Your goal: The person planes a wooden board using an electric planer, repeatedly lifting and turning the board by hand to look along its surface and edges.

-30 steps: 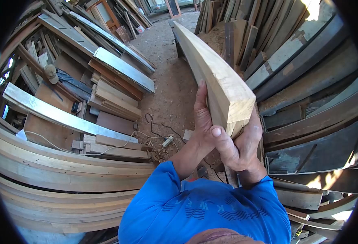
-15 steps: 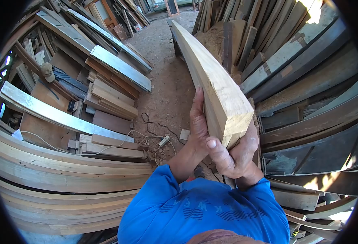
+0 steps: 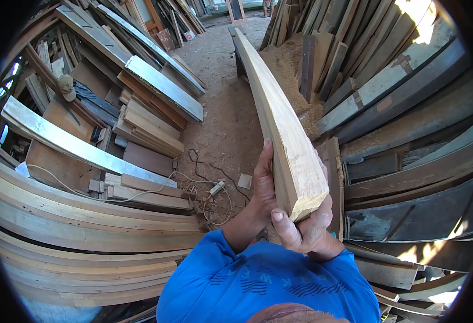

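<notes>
A long, pale wooden beam [image 3: 295,142] runs from close to my chest away down the aisle, its squared end facing me. My left hand [image 3: 264,177] presses along its left side, thumb pointing up the wood, the other fingers hidden underneath. Around the near end wraps my right hand [image 3: 310,229], with its thumb across the front below the end face and its fingers under and along the right side. The beam's far end lies over a dark support [image 3: 240,60].
Stacked planks [image 3: 86,215] line the left side; boards [image 3: 408,118] lean and lie on the right. A power strip [image 3: 216,188] with cords lies on the dirt floor [image 3: 209,118]. Sawdust [image 3: 282,64] is heaped beyond the beam. A person's legs [image 3: 268,8] show far back.
The beam's near end and both hands have shifted lower in view, toward my body, and the end face shows less. Both hands keep their hold.
</notes>
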### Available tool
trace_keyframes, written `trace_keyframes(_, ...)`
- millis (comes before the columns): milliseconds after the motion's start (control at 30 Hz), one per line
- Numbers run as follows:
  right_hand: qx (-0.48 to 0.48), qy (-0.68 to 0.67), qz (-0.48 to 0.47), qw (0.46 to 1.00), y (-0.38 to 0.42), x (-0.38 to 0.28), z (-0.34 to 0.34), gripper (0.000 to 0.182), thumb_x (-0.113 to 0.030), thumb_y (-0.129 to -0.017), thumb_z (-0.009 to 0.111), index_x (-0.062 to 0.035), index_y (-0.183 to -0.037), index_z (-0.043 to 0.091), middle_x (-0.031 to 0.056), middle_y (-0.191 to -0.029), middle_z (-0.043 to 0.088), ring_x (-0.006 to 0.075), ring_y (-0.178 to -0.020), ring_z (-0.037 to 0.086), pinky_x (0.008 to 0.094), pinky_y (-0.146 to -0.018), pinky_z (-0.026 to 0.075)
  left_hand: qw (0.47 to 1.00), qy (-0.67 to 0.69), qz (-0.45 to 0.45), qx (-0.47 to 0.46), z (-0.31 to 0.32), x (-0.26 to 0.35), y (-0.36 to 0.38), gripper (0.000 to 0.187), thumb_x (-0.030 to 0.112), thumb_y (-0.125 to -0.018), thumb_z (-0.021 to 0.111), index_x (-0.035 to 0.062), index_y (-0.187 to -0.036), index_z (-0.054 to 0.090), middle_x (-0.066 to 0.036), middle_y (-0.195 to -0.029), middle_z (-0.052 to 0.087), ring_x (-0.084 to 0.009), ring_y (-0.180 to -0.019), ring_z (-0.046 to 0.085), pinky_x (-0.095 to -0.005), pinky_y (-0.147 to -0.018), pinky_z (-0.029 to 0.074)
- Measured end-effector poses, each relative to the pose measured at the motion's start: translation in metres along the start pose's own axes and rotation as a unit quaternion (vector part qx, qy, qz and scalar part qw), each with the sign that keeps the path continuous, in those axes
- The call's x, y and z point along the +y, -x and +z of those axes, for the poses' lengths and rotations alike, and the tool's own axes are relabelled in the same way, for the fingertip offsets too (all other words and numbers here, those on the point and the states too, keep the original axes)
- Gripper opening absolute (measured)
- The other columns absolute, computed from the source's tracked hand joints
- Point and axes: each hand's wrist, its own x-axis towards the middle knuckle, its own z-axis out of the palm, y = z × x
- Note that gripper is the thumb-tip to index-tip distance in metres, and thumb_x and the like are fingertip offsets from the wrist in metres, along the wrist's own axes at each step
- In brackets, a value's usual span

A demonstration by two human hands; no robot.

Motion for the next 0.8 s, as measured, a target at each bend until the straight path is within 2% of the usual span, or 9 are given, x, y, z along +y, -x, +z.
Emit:
trace_keyframes(67,0.002,-0.016,-0.043,0.999,-0.008,0.008,0.002,0.094,-0.033,-0.087,0.071,0.0223,-0.148,0.025,0.0438,-0.145,0.038,0.0505,-0.135,0.047,0.0542,-0.112,0.038,1.000,-0.004,0.006,0.004,0.004,0.001,0.000,0.063,0.055,-0.097,0.063,0.0071,-0.138,0.055,-0.015,-0.124,0.067,-0.0279,-0.112,0.069,-0.0482,-0.099,0.057)
trace_keyframes(200,-0.019,-0.051,0.051,0.997,-0.022,-0.013,-0.003,0.094,-0.033,-0.087,0.071,0.0218,-0.149,0.024,0.0416,-0.146,0.038,0.0487,-0.137,0.046,0.0526,-0.114,0.036,1.000,-0.003,0.025,0.002,0.011,0.005,-0.009,0.062,0.053,-0.097,0.064,0.0073,-0.137,0.056,-0.015,-0.123,0.068,-0.0276,-0.111,0.070,-0.0481,-0.098,0.057)
trace_keyframes(367,-0.016,-0.045,0.083,0.995,-0.042,-0.026,-0.005,0.094,-0.033,-0.086,0.072,0.0200,-0.149,0.026,0.0377,-0.147,0.040,0.0451,-0.139,0.044,0.0496,-0.116,0.036,0.999,0.003,0.028,-0.042,0.016,0.013,-0.020,0.059,0.052,-0.098,0.063,0.0079,-0.137,0.055,-0.015,-0.121,0.069,-0.0274,-0.108,0.071,-0.0479,-0.097,0.059)
trace_keyframes(500,-0.015,-0.061,0.088,0.994,-0.043,-0.029,-0.002,0.094,-0.032,-0.085,0.072,0.0191,-0.149,0.026,0.0370,-0.147,0.040,0.0455,-0.139,0.044,0.0496,-0.116,0.035,0.998,0.018,0.018,-0.052,0.017,0.013,-0.017,0.061,0.053,-0.097,0.064,0.0086,-0.138,0.055,-0.015,-0.123,0.069,-0.0283,-0.109,0.071,-0.0484,-0.098,0.059)
trace_keyframes(700,-0.033,-0.024,0.061,0.997,-0.022,-0.015,-0.001,0.097,-0.032,-0.087,0.071,0.0190,-0.151,0.020,0.0376,-0.148,0.038,0.0459,-0.140,0.042,0.0514,-0.116,0.034,0.999,0.025,0.010,-0.018,0.011,0.008,-0.005,0.064,0.056,-0.096,0.064,0.0089,-0.139,0.055,-0.015,-0.124,0.068,-0.0292,-0.111,0.070,-0.0502,-0.098,0.058)
trace_keyframes(800,-0.019,-0.040,0.062,0.997,-0.011,-0.011,0.005,0.095,-0.032,-0.087,0.070,0.0203,-0.150,0.022,0.0388,-0.147,0.038,0.0477,-0.138,0.042,0.0528,-0.115,0.035,1.000,0.022,0.003,-0.019,-0.003,0.006,-0.001,0.066,0.057,-0.095,0.064,0.0086,-0.139,0.055,-0.015,-0.124,0.068,-0.0294,-0.112,0.069,-0.0508,-0.098,0.057)
